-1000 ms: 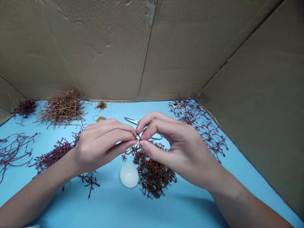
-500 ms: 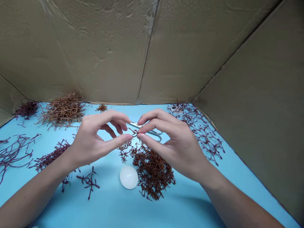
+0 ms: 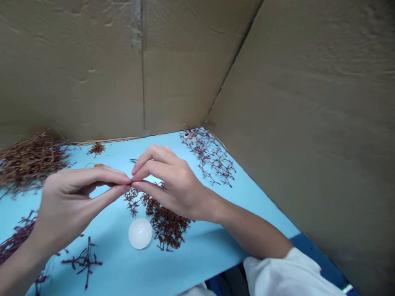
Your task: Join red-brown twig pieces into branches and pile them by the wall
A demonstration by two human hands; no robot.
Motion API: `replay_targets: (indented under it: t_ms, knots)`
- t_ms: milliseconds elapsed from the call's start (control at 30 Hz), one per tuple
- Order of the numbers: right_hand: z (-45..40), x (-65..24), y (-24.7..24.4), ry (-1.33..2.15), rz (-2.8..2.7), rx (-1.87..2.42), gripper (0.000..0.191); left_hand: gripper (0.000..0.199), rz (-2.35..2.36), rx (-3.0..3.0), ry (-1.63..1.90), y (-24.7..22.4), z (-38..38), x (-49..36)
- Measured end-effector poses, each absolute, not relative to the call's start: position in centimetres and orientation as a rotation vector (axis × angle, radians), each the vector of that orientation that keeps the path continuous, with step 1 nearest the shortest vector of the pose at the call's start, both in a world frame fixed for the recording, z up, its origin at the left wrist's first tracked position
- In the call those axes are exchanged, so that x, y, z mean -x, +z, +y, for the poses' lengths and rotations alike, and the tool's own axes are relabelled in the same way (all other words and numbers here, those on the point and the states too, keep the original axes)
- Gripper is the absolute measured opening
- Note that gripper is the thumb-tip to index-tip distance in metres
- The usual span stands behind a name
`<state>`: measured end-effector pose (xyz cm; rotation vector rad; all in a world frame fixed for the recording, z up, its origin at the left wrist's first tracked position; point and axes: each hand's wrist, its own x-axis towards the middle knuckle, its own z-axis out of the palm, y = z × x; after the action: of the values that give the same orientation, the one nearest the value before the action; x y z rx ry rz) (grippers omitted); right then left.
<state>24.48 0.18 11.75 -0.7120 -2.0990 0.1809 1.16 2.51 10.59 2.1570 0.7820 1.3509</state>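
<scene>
Blue tabletop (image 3: 114, 273), scissors (image 3: 133, 160) mostly behind right-hand fingers (image 3: 156, 153)

Dish (image 3: 140, 233) on tbl (image 3: 123, 275), just L of twig heap (image 3: 169, 226); wall (image 3: 92, 90) behind.

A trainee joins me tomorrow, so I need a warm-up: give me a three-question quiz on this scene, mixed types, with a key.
1. True or false: the two hands are wide apart.
2. In the picture, the dark brown pile lies on which side of the round white thing? A) left B) right C) below
3. Fill in: the tabletop is light ____.

Key
1. False: the left hand and right hand come together at the fingertips.
2. B
3. blue
</scene>
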Motion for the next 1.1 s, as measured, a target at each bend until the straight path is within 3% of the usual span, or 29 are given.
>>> replay_targets:
  t_ms: [167,300,400,500,600,767,833,933,1100]
  knots:
    - [0.2,-24.8,11.8,0.250,-2.131,0.749,0.013,0.015,0.853,-2.162,1.510,10.2,1.6,-2.1]
    - [0.6,-24.9,12.0,0.340,-2.130,0.736,0.014,0.013,0.916,-2.153,1.419,9.7,1.6,-2.7]
    - [1.3,-26.1,12.3,0.425,-2.071,0.826,0.009,0.029,0.867,-2.064,1.419,9.6,2.5,-3.6]
    - [1.9,-29.4,12.6,0.432,-2.068,1.127,0.004,0.037,0.832,-1.990,1.359,10.3,3.6,-5.2]
    - [3.2,-34.2,12.6,0.477,-1.989,1.616,0.012,0.036,0.802,-1.976,1.154,11.2,5.3,-8.0]
    - [8.5,-39.6,11.5,0.417,-1.964,1.987,0.023,0.019,0.879,-1.534,0.783,10.5,10.0,-15.7]
    - [11.0,-40.0,11.0,0.402,-1.981,2.112,0.036,0.018,0.939,-1.481,0.702,9.4,12.0,-19.1]
    - [14.5,-39.5,10.4,0.375,-2.015,2.254,0.040,0.039,1.037,-1.431,0.617,7.7,14.9,-23.0]
    - [18.9,-38.8,9.0,0.292,-2.070,2.372,0.041,0.041,1.166,-1.373,0.577,5.3,18.7,-25.9]
